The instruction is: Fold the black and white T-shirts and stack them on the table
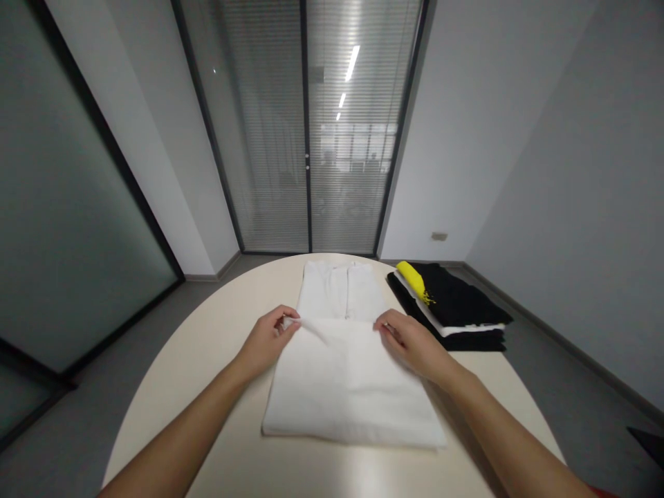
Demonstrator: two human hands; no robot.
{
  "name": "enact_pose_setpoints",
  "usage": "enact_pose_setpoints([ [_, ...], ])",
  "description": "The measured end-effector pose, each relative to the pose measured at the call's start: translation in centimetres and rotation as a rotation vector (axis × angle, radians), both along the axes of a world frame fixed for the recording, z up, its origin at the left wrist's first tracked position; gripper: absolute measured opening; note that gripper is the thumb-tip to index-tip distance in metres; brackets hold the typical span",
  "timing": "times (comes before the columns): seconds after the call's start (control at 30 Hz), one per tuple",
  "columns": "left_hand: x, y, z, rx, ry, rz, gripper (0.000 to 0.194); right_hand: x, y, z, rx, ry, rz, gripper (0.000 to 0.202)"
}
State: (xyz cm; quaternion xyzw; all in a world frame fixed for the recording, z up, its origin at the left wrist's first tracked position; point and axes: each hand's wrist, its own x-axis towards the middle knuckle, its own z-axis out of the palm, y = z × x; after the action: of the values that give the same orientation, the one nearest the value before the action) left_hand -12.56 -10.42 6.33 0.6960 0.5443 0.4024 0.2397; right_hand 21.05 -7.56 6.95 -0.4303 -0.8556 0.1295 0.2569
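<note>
A white shirt (353,387) lies in front of me, its near part doubled over toward the far side. Beyond the doubled edge, the far part shows two side panels meeting near the middle. My left hand (272,335) pinches the left corner of the doubled edge, where a small crease runs inward. At the right corner of the same edge, my right hand (407,339) has its thumb and fingers closed on the cloth. Both forearms reach in from the bottom of the view.
The shirt rests on a round, pale table (207,366). To the right, close to the table's edge, sits a stack of folded black and white clothes (461,297) with a yellow patch on top. Behind the table stand a glass partition with blinds (306,138) and grey walls.
</note>
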Motion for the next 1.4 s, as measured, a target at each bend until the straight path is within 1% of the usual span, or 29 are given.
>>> enact_pose_setpoints([
  [0.07,0.3,1.1,-1.4,0.027,-0.008,0.024,0.023,-0.2,1.1,-1.2,0.087,-0.021,0.014,0.022],
  [0.17,0.5,2.2,-3.3,0.014,0.032,-0.008,0.025,-0.2,2.2,-2.8,0.085,-0.076,0.051,0.023],
  [0.23,0.5,2.4,-4.0,0.005,0.040,-0.017,0.028,-0.2,2.4,-3.3,0.070,-0.080,0.062,0.023],
  [0.3,0.5,2.4,-3.9,0.014,0.019,-0.007,0.028,-0.1,2.4,-3.2,0.077,-0.055,0.054,0.023],
  [0.37,0.5,2.4,-3.4,0.042,-0.024,0.017,0.024,0.0,2.3,-2.9,0.105,-0.022,0.030,0.024],
  [0.47,0.7,2.9,-3.0,0.091,-0.094,0.070,0.022,0.0,2.7,-2.6,0.164,0.030,-0.039,0.023],
  [0.57,0.8,3.7,-3.8,0.143,-0.116,0.050,0.026,-0.3,3.1,-2.7,0.190,0.027,-0.068,0.024],
  [0.63,0.7,4.1,-4.7,0.170,-0.065,0.014,0.032,-0.6,2.9,-2.6,0.206,-0.008,-0.062,0.023],
  [0.7,0.5,4.0,-5.3,0.179,0.028,0.004,0.032,-1.0,1.9,-1.9,0.192,-0.028,-0.026,0.021],
  [0.73,0.3,3.8,-5.3,0.180,0.070,0.006,0.030,-1.3,1.1,-1.4,0.160,-0.027,0.017,0.019],
  [0.77,0.2,3.4,-5.1,0.184,0.105,0.008,0.026,-1.7,0.1,-0.8,0.106,-0.024,0.098,0.019],
  [0.83,0.1,2.3,-4.1,0.202,0.158,-0.015,0.019,-2.6,-2.1,0.2,-0.001,-0.078,0.328,0.016],
  [0.87,0.1,1.5,-3.4,0.205,0.189,-0.055,0.015,-3.1,-3.1,0.6,-0.046,-0.118,0.411,0.016],
  [0.9,0.1,0.6,-2.6,0.202,0.227,-0.121,0.012,-3.6,-4.1,0.8,-0.080,-0.162,0.462,0.022],
  [0.93,0.2,-0.3,-1.8,0.168,0.277,-0.231,0.010,-4.1,-4.8,0.9,-0.099,-0.209,0.495,0.029],
  [0.97,0.4,-1.3,-1.1,0.121,0.329,-0.343,0.010,-4.4,-5.4,0.9,-0.107,-0.251,0.504,0.033],
  [1.0,0.7,-2.3,-0.4,0.060,0.383,-0.424,0.014,-4.7,-5.7,0.8,-0.110,-0.286,0.504,0.036],
  [1.03,1.0,-3.2,0.1,0.005,0.439,-0.492,0.023,-4.9,-5.9,0.7,-0.110,-0.312,0.498,0.036],
  [1.1,1.7,-4.6,0.8,-0.053,0.530,-0.577,0.038,-5.0,-5.9,0.4,-0.118,-0.340,0.480,0.031],
  [1.17,2.4,-5.3,1.0,-0.056,0.587,-0.596,0.040,-4.8,-5.7,0.2,-0.147,-0.344,0.464,0.022],
  [1.27,2.9,-5.4,0.9,-0.054,0.595,-0.596,0.025,-4.4,-5.3,0.2,-0.199,-0.323,0.438,0.011],
  [1.33,3.0,-5.3,1.0,-0.066,0.579,-0.601,0.015,-4.3,-5.2,0.3,-0.234,-0.299,0.431,0.009],
  [1.4,2.9,-5.2,1.2,-0.087,0.568,-0.598,0.011,-4.2,-5.2,0.2,-0.288,-0.274,0.433,0.010],
])
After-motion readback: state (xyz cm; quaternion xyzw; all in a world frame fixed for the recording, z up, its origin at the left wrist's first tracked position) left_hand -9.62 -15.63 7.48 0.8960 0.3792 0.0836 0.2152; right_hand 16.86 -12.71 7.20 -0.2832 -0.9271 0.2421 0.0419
